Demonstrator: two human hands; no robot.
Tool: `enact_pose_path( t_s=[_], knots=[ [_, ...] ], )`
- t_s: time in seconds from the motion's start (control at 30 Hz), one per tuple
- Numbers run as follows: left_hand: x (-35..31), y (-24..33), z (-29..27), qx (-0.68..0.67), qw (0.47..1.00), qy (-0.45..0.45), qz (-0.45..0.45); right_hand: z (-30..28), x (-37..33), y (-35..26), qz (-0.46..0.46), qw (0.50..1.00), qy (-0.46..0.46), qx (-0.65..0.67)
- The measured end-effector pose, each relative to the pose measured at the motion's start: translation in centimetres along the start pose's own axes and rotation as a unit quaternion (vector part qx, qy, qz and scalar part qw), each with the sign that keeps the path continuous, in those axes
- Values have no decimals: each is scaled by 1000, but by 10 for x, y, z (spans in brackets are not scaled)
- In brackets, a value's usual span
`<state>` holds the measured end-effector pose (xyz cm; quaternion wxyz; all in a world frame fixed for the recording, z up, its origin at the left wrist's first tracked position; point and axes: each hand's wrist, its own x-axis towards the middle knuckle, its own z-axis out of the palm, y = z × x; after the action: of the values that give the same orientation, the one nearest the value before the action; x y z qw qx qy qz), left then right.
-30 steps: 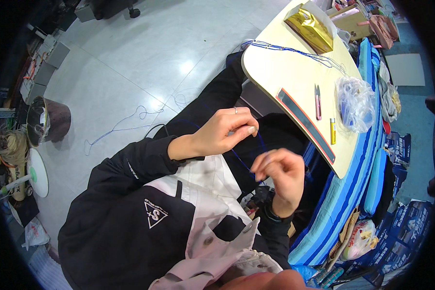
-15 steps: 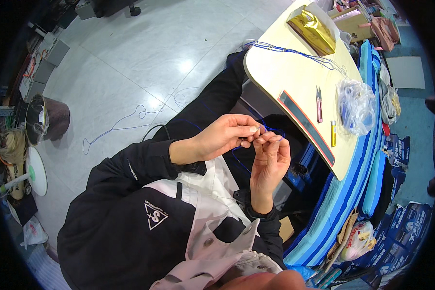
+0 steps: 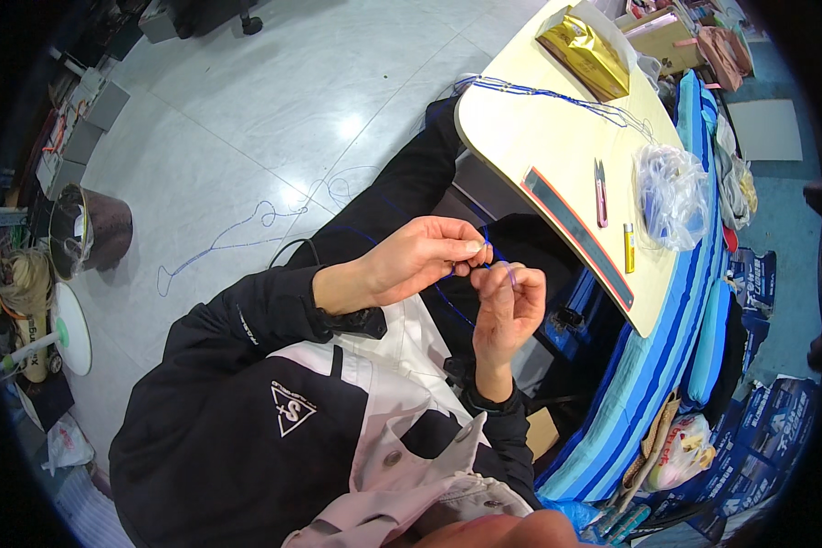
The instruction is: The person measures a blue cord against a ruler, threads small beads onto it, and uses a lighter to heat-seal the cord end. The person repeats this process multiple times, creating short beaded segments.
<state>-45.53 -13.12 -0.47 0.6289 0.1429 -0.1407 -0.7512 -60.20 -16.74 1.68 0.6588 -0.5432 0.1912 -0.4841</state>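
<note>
Thin blue cord (image 3: pixel 446 298) runs between my two hands, which meet above my lap. My left hand (image 3: pixel 426 259) pinches it between thumb and fingers, a short length rising above the fingertips. Close on its right, my right hand (image 3: pixel 509 306) has its fingers bent together on the same cord, with a small loop at the fingertips. The exact crossing of the strands is too small to make out. A long tail of the cord trails left over my leg to the floor, ending in a narrow loop.
On the pale table (image 3: pixel 502 119) at right lie more blue cords (image 3: pixel 539 92), a dark ruler (image 3: pixel 575 236), thread snips (image 3: pixel 601 194), a yellow tube (image 3: pixel 629 247), a clear plastic bag (image 3: pixel 671 196) and a gold packet (image 3: pixel 589 55). A bin (image 3: pixel 100 226) stands on the floor at left.
The loop near my right fingertips has become smaller and sits lower. Both hands have shifted slightly left, still pinching the cord.
</note>
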Motion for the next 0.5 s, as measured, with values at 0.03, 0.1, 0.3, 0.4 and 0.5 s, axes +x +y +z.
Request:
enact_pose_path(
  t_s=[0.03,0.1,0.3,0.4,0.5],
  knots=[
    [0,1,0,31,999,3,6,-1,1,-3,5,1000,6,1],
    [-1,2,2,92,996,9,15,-4,3,-11,48,994,48,-81],
    [-6,7,5,202,978,-41,-42,-4,16,-24,-6,935,-8,-354],
    [-7,12,4,245,966,-65,-44,-7,23,-33,-32,879,-114,-462],
    [-8,19,0,278,958,-52,-58,-9,22,-36,-13,864,-142,-483]
  ],
)
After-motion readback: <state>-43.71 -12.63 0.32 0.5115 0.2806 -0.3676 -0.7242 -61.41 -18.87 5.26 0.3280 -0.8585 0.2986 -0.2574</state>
